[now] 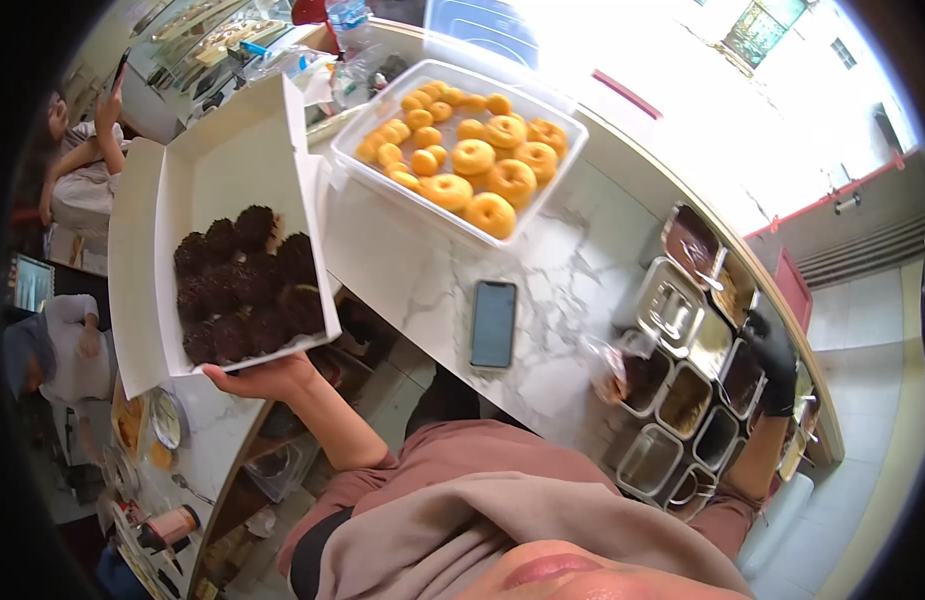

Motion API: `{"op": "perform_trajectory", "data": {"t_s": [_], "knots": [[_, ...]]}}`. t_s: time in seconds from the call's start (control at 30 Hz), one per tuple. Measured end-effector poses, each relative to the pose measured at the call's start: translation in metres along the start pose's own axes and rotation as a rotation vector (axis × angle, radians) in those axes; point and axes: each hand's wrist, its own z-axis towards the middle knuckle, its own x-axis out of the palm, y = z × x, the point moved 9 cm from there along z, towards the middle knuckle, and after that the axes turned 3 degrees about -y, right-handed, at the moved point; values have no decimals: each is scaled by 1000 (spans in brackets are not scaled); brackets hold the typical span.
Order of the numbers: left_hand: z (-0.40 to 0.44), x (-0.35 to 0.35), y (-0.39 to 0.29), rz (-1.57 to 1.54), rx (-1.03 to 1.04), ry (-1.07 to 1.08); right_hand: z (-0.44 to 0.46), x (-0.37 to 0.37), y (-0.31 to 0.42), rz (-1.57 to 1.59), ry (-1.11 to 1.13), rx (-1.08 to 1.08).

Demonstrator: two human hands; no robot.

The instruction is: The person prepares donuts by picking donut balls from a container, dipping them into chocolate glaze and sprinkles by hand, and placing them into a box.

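Observation:
My bare left hand supports an open white cardboard box from below, with its thumb along the front edge. Rows of round dark chocolate-coated balls fill the lower part of this box, which is tilted toward me. Far to the right, my right hand wears a black glove and is over the metal topping containers. Its fingers point away from me beside a container of brown crumbs; whether they grip anything is not visible.
A clear plastic tub of plain doughnuts and doughnut balls stands on the marble counter. A phone lies nearer me, and a plastic bag rests by the containers. Two people sit at left, one holding up a phone.

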Motion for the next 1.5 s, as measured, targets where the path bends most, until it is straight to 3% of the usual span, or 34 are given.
{"op": "perform_trajectory", "data": {"t_s": [0.07, 0.13, 0.2, 0.3, 0.4, 0.5, 0.63, 0.73, 0.97, 1.07, 1.13, 1.17, 1.2, 1.23, 1.43, 1.5], "knots": [[27, -2, 16, 18, -19, 43, 33, 15, 125, 263, 134, -72], [48, -7, 34, -23, -66, 61, 81, 50, 219, 198, 198, -380], [68, -17, 44, 25, -80, 18, 131, 101, 281, 309, 311, -377], [96, -40, 52, 132, -32, -41, 218, 165, 342, 65, 190, -457], [115, -51, 54, 206, 44, -60, 279, 202, 373, -124, -46, -511], [128, -56, 58, 287, 93, -104, 306, 229, 382, -446, 21, -300], [141, -55, 64, 287, 72, -121, 316, 241, 385, -437, 96, -182], [147, -57, 69, 290, 57, -132, 325, 254, 382, -351, 144, -228], [157, -55, 82, 285, 23, -136, 313, 241, 408, -187, 22, -222], [156, -54, 86, 277, 10, -136, 259, 212, 461, -470, -413, -598], [155, -53, 89, 273, 3, -140, 235, 244, 473, -178, -101, -849], [154, -53, 90, 275, 1, -141, 211, 265, 483, 18, 265, -830], [153, -51, 91, 273, -5, -141, 182, 279, 492, 33, 457, -935], [152, -50, 92, 269, -9, -139, 165, 292, 497, 65, 627, -871], [146, -45, 98, 250, -29, -149, 167, 289, 500, 31, 548, -838], [143, -45, 99, 243, -44, -155, 191, 274, 498, -113, 172, -851]]}}
